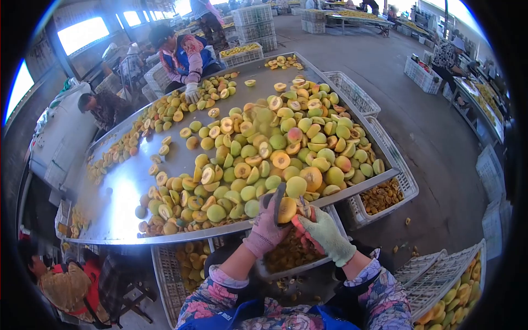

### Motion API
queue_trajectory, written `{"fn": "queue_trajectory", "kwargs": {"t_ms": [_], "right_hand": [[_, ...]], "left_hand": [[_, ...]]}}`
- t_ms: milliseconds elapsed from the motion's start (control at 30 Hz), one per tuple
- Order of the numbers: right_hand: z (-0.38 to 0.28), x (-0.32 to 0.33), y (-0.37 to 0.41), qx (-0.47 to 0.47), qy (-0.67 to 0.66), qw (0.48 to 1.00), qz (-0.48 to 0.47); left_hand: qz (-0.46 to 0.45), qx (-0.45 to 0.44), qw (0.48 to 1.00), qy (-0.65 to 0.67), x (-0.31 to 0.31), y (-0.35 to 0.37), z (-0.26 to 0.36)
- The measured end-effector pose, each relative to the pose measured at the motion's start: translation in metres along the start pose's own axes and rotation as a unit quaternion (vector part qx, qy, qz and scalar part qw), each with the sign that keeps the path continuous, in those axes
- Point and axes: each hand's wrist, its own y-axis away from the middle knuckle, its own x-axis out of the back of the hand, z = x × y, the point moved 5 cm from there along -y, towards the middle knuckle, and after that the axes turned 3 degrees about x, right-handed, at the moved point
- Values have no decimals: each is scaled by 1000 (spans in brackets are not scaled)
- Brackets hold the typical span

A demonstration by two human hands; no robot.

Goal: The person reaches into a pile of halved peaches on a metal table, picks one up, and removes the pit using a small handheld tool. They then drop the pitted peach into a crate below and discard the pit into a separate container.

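My left hand [268, 226], in a pinkish-purple glove with dark fingertips, is closed around a yellow peach half [287, 210] at the near edge of the metal table [124, 190]. Right beside that fruit, my right hand [329, 236] is closed too, in a pale green glove with red fingers. Something small and thin [303, 207] sticks up from its fingertips; its kind cannot be made out. Just beyond both hands lies a large heap of green and yellow peaches [280, 159], many cut in halves with the brown centre showing.
Below the near edge stand plastic crates, one with peach halves [190, 267] and one with brownish pieces [382, 198]. A tilted crate [448, 286] of fruit is at my lower right. A gloved co-worker [190, 60] reaches over the far side; another person sits at lower left [71, 286].
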Motion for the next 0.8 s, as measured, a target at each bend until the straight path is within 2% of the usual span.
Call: {"fn": "queue_trajectory", "kwargs": {"t_ms": [200,267,400,500,600,633,667,700,800], "right_hand": [[7,7,-23,-12,-44,999,-26],[3,7,-24,-22,-45,998,-45],[9,4,-36,-3,-19,1000,-23],[6,6,-39,28,-10,999,19],[6,8,-38,37,-22,999,25],[4,8,-35,39,-43,998,28],[2,7,-33,39,-43,998,25],[0,6,-32,41,-35,998,26],[-6,0,-30,51,10,998,21]], "left_hand": [[-16,-22,999,-47,-13,-6,-8],[-17,-7,999,-48,-17,-6,-8],[-29,24,998,-59,-20,-7,-13],[-84,-35,993,73,-10,-7,-13],[-100,-22,973,204,3,-4,-24],[-98,-21,974,203,1,-3,-30],[-125,100,925,345,-10,-2,-47],[-147,217,841,474,-24,3,-62],[-113,206,842,486,-29,7,-83]]}}
